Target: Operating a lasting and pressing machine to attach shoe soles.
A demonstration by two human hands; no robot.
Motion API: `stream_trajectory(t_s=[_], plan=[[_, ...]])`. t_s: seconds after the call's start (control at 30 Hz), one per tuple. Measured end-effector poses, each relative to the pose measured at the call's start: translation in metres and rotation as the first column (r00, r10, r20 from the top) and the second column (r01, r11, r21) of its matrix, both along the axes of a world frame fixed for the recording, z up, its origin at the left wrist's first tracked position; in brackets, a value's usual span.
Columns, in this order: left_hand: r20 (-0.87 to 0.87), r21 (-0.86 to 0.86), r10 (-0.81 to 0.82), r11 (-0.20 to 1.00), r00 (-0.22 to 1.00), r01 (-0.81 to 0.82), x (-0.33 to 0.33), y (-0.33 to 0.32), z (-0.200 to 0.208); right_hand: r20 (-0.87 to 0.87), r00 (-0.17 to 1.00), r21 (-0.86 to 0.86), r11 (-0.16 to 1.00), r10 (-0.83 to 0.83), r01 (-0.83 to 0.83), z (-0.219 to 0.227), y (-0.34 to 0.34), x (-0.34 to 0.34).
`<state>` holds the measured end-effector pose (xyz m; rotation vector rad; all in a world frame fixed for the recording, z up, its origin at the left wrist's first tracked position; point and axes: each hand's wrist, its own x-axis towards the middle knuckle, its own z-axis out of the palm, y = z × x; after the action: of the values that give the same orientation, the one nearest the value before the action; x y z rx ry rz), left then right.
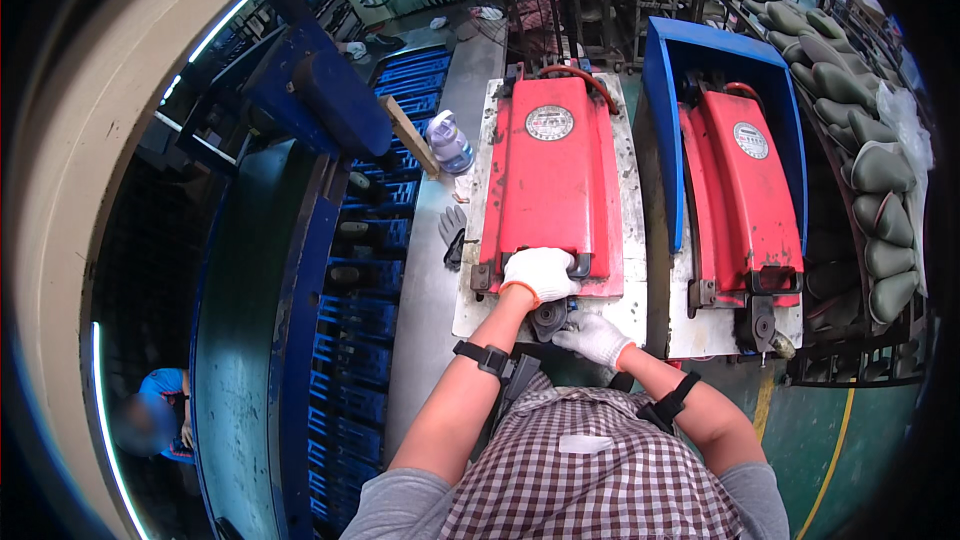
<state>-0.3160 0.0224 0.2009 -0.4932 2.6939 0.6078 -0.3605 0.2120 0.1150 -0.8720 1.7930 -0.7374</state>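
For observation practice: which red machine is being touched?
The left red machine, with the left hand at its front; the right red machine is untouched.

First machine [545, 185] in centre; second machine [740, 210] to right of it, between side walls of frame [660, 120]. Left hand [541, 274] on front end of first machine; right hand [594, 339] nearer to person's body. Left of first machine, surface [425, 340]: bottle [450, 144] on it, glove [452, 225] before bottle. Further left, slats [345, 420], then belt [245, 340]. Stacked pieces [886, 205] right of second machine.
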Motion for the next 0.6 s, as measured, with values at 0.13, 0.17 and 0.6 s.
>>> stream_trajectory(t_s=[0.13, 0.17, 0.6], plan=[[0.001, 0.006, 0.003, 1.0, 1.0, -0.003, 0.0001, 0.0004, 0.0001, -0.008, 1.0, -0.008, 1.0, -0.01, 0.01, -0.0048, 0.0005, 0.0002], [0.0, 0.004, 0.003, 1.0, 1.0, -0.003, -0.0001, 0.0001, -0.0006, 0.008, 1.0, -0.002, 1.0, -0.006, 0.006, -0.0039, 0.0, -0.0003], [0.011, 0.011, 0.014, 1.0, 1.0, -0.014, -0.0006, 0.0014, 0.0022, 0.09, 0.995, 0.021, 0.999, -0.046, 0.044, 0.003, 0.0004, 0.0011]])
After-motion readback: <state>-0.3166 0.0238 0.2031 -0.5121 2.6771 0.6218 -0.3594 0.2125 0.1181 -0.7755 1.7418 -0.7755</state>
